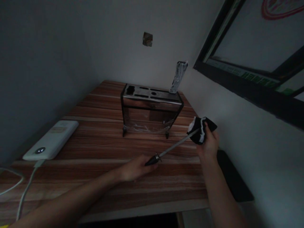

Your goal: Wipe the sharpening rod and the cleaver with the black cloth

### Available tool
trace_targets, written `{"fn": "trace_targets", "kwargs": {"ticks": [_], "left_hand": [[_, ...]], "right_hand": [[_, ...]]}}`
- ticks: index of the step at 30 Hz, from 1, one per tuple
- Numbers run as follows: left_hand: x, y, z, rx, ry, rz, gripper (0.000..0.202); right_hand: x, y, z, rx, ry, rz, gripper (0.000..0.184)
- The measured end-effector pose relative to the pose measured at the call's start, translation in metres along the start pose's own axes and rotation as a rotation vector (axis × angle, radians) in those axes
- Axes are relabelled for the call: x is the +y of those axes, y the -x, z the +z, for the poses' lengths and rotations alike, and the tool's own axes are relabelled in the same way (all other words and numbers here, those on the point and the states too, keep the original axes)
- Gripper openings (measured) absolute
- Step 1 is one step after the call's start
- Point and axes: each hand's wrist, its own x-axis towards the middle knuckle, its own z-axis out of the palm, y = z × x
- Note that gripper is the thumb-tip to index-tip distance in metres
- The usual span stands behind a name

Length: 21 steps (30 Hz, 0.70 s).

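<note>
My left hand (137,167) is closed round the black handle of a sharpening steel (175,145), whose thin metal rod slants up to the right. My right hand (210,142) grips a black cloth with white stripes (198,134). The rod's far end meets the cloth; whether the tip is wrapped in it cannot be made out. Behind both hands stands a knife block (152,98) with a slotted metal top and a clear front. A handle in whitish plastic wrap (178,77) sticks up from its right end.
On the left lies a white power bank (52,139) with a cable (28,186) plugged in. The wood-grain table (99,142) meets walls at the back and right. A dark flat object (234,177) lies by the right wall, below a black-framed window (249,85).
</note>
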Motion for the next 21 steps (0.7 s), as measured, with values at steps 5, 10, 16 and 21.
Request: {"fn": "trace_targets", "kwargs": {"ticks": [5, 10, 16, 21], "left_hand": [[0.000, 0.000, 0.000, 0.006, -0.005, 0.000, 0.035], [0.004, 0.004, -0.001, -0.001, -0.039, 0.019, 0.030], [0.008, 0.005, 0.000, 0.023, -0.145, 0.154, 0.031], [0.005, 0.007, 0.001, 0.056, -0.093, 0.095, 0.027]], "right_hand": [[-0.003, 0.000, -0.001, -0.067, 0.017, 0.035, 0.024], [-0.001, -0.015, -0.008, 0.038, -0.069, -0.076, 0.016], [0.014, -0.023, -0.010, -0.037, -0.069, 0.066, 0.016], [0.023, -0.011, -0.005, -0.141, -0.033, 0.143, 0.023]]}}
